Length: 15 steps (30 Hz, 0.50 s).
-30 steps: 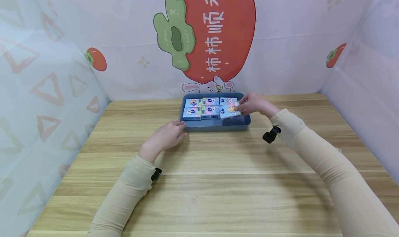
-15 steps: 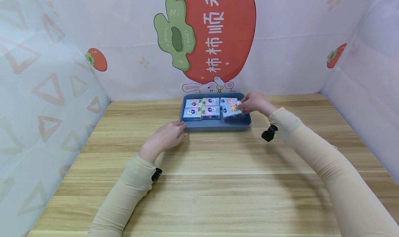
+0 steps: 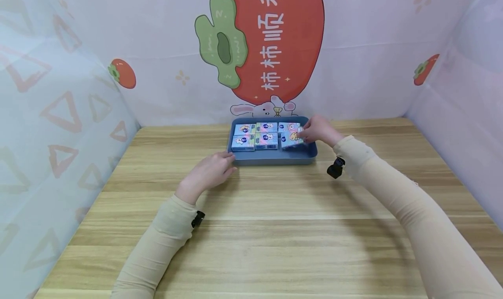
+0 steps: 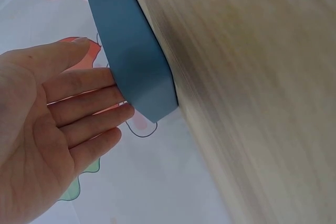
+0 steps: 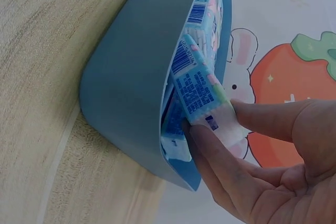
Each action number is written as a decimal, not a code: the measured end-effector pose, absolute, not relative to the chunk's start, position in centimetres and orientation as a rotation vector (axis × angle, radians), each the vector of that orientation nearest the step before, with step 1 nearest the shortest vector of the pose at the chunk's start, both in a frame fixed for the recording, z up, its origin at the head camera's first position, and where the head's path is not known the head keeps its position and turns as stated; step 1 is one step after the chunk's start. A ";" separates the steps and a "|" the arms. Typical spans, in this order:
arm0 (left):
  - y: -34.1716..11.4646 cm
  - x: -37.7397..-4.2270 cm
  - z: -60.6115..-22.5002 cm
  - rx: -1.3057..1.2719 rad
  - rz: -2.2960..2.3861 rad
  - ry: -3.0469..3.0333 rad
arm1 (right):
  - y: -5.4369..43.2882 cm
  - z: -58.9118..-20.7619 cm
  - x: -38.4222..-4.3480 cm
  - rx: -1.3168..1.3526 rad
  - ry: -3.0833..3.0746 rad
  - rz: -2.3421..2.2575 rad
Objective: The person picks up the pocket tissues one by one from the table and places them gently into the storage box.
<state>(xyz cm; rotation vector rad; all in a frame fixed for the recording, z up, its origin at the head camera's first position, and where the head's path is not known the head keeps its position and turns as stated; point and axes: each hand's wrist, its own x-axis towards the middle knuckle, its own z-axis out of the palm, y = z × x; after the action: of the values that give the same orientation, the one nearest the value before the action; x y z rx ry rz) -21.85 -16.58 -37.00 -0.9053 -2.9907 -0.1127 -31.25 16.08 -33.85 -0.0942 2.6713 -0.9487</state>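
A blue-grey tray (image 3: 271, 162) stands at the back of the table and holds several light-blue tissue packs (image 3: 243, 142) in two rows. At its right end, my right hand (image 3: 321, 129) pinches one tissue pack (image 5: 197, 85) between thumb and fingers. That pack sits tilted, slightly askew from its neighbours, with another pack partly hidden under it in the right wrist view. My left hand (image 4: 63, 114) has its fingers extended, fingertips against the outside of the tray's left front corner.
Wood-grain table (image 3: 243, 233) stretches between the forearms and the tray. Behind the tray rises a white cloth backdrop (image 3: 365, 80) printed with a big red persimmon and a rabbit. Cloth sides (image 3: 59, 128) bound the table left and right.
The pinched tissue pack has shifted slightly right and turned out of line with its row. My right wrist has come a little left and up; my left hand stays at the tray corner.
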 end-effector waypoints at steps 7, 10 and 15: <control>-16.5 -21.9 -36.9 -0.900 -0.114 -3.002 | 15.9 -34.0 -31.5 -0.076 2.672 -0.929; -16.5 -21.8 -36.8 -0.901 -0.117 -3.001 | 15.8 -34.0 -31.6 -0.065 2.669 -0.937; -16.5 -21.8 -36.8 -0.898 -0.118 -3.005 | 15.5 -34.2 -31.7 -0.036 2.668 -0.962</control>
<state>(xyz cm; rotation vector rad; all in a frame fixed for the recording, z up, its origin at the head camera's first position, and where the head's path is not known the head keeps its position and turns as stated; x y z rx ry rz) -21.80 -16.53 -36.79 -0.8985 -3.0049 -0.1185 -31.73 15.51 -34.21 -0.0359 2.6682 -0.9625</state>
